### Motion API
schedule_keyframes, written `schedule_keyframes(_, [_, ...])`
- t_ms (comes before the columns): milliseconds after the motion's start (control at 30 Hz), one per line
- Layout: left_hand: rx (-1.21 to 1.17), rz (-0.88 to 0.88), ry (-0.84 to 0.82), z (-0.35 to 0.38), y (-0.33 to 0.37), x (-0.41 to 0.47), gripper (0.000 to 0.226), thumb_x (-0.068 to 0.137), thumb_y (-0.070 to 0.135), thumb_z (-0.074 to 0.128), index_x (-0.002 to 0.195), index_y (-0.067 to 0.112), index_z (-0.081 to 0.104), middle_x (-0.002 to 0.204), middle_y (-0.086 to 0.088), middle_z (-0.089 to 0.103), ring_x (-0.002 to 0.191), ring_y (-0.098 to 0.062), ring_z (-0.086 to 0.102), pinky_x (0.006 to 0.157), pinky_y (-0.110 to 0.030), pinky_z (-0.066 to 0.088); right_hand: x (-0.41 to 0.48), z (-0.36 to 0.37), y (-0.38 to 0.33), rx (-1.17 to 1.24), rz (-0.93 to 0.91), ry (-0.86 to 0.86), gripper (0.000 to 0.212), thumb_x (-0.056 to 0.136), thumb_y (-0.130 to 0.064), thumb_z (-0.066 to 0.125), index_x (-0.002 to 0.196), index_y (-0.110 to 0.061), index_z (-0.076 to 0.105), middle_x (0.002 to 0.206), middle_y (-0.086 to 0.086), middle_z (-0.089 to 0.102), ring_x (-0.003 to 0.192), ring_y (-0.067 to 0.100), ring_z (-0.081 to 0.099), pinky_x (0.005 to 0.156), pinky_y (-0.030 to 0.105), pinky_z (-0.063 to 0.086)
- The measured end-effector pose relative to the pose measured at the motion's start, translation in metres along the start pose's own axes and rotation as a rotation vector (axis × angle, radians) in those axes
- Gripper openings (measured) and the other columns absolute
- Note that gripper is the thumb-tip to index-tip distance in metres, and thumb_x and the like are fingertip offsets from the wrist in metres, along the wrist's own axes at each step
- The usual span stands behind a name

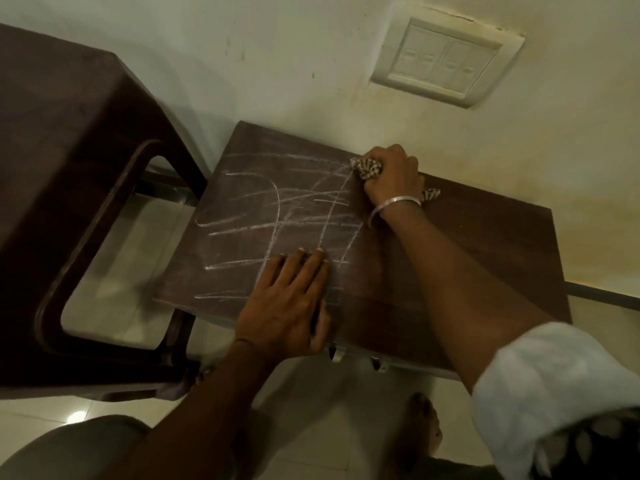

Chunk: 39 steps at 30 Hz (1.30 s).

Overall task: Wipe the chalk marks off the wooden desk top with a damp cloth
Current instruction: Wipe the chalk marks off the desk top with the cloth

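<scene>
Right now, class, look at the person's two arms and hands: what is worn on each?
The right hand has a silver bangle at the wrist, and a white sleeve covers the upper arm. The left hand has only a thin dark thread round the wrist; no sleeve shows on that forearm.

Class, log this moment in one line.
right hand: grips cloth | left hand: flat on desk top | chalk marks: remain

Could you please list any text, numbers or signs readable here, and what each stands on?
No readable text.
The chalk marks on the desk top are scribbled lines, not letters.
Rockers on the switch plate bear small marks, too blurred to read.
The checked cloth shows no label.
</scene>
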<state>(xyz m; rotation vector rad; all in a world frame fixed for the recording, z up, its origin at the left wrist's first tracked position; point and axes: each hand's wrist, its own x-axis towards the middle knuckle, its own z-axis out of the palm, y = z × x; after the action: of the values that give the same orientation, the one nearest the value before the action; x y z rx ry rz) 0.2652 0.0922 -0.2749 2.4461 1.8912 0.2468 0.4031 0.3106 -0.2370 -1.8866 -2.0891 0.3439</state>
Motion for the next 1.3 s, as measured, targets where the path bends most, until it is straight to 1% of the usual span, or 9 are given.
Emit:
schedule_keyframes(100, [0.001, 0.002, -0.002, 0.001, 0.0, -0.001, 0.067, 0.088, 0.042, 0.04, 0.138, 0.002, 0.057, 0.145, -0.019, 0.054, 0.133, -0.038, 0.051, 0.111, -0.052, 0.034, -0.009, 0.003, -0.004, 0.002, 0.001, -0.004, 0.039, 0.076, -0.007, 0.063, 0.106, -0.032, 0.066, 0.114, 0.003, 0.053, 0.109, 0.034, 0.047, 0.086, 0.046, 0.04])
schedule_keyframes(300, [-0.009, -0.002, 0.004, 0.003, -0.001, 0.0, 0.066, 0.088, 0.042, 0.041, 0.138, 0.001, 0.057, 0.145, -0.019, 0.054, 0.132, -0.038, 0.051, 0.111, -0.052, 0.037, -0.092, 0.005, 0.004, 0.015, -0.122, -0.01, 0.046, 0.071, -0.009, 0.07, 0.105, -0.038, 0.066, 0.11, -0.008, 0.054, 0.101, 0.023, 0.046, 0.084, 0.042, 0.041])
schedule_keyframes(500, [0.002, 0.005, -0.02, 0.001, -0.001, 0.0, 0.066, 0.089, 0.042, 0.041, 0.137, 0.002, 0.058, 0.144, -0.018, 0.055, 0.131, -0.038, 0.05, 0.109, -0.051, 0.036, -0.042, -0.006, -0.006, 0.044, -0.044, -0.082, 0.04, 0.075, -0.009, 0.066, 0.105, -0.035, 0.068, 0.115, -0.002, 0.055, 0.11, 0.033, 0.049, 0.091, 0.049, 0.043])
schedule_keyframes(767, [-0.019, -0.004, -0.023, -0.001, 0.0, -0.001, 0.065, 0.087, 0.042, 0.042, 0.134, 0.002, 0.06, 0.142, -0.018, 0.056, 0.129, -0.04, 0.052, 0.108, -0.055, 0.038, -0.129, -0.001, 0.0, -0.024, -0.156, -0.067, 0.043, 0.069, -0.012, 0.069, 0.105, -0.035, 0.063, 0.11, -0.008, 0.053, 0.103, 0.024, 0.047, 0.08, 0.04, 0.04])
schedule_keyframes(833, [-0.032, -0.022, -0.027, -0.002, 0.001, 0.001, 0.064, 0.087, 0.042, 0.043, 0.135, 0.003, 0.059, 0.143, -0.017, 0.056, 0.129, -0.039, 0.051, 0.109, -0.058, 0.037, -0.119, -0.003, -0.002, -0.034, -0.141, -0.082, 0.04, 0.07, -0.013, 0.068, 0.103, -0.036, 0.063, 0.11, -0.008, 0.053, 0.102, 0.024, 0.047, 0.081, 0.04, 0.039])
schedule_keyframes(1000, [-0.026, -0.037, -0.024, -0.004, -0.001, 0.0, 0.065, 0.091, 0.045, 0.039, 0.14, 0.004, 0.054, 0.147, -0.015, 0.052, 0.134, -0.035, 0.046, 0.114, -0.059, 0.031, -0.089, -0.01, -0.013, 0.012, -0.018, -0.104, 0.037, 0.075, -0.012, 0.069, 0.103, -0.036, 0.065, 0.113, -0.002, 0.053, 0.108, 0.032, 0.048, 0.089, 0.047, 0.041])
schedule_keyframes(1100, [-0.024, -0.016, -0.023, -0.002, -0.008, 0.0, 0.064, 0.095, 0.045, 0.035, 0.143, 0.005, 0.052, 0.149, -0.014, 0.051, 0.137, -0.034, 0.044, 0.118, -0.058, 0.025, -0.12, -0.01, -0.016, -0.006, -0.048, -0.101, 0.038, 0.075, -0.012, 0.07, 0.103, -0.035, 0.062, 0.112, -0.003, 0.052, 0.107, 0.029, 0.048, 0.089, 0.047, 0.042])
schedule_keyframes(1200, [-0.035, 0.001, -0.006, -0.001, -0.018, -0.001, 0.062, 0.097, 0.044, 0.032, 0.144, 0.007, 0.051, 0.149, -0.014, 0.05, 0.139, -0.034, 0.042, 0.12, -0.056, 0.02, -0.171, -0.005, -0.012, -0.045, -0.138, -0.085, 0.043, 0.07, -0.013, 0.07, 0.105, -0.036, 0.061, 0.111, -0.009, 0.051, 0.106, 0.023, 0.046, 0.085, 0.043, 0.043])
schedule_keyframes(1300, [-0.018, -0.015, -0.007, -0.004, -0.025, -0.004, 0.062, 0.099, 0.044, 0.029, 0.143, 0.007, 0.052, 0.149, -0.014, 0.051, 0.139, -0.035, 0.043, 0.119, -0.056, 0.019, -0.183, -0.007, -0.008, -0.069, -0.188, -0.116, 0.046, 0.068, -0.015, 0.072, 0.107, -0.036, 0.062, 0.111, -0.01, 0.052, 0.106, 0.023, 0.046, 0.084, 0.041, 0.042])
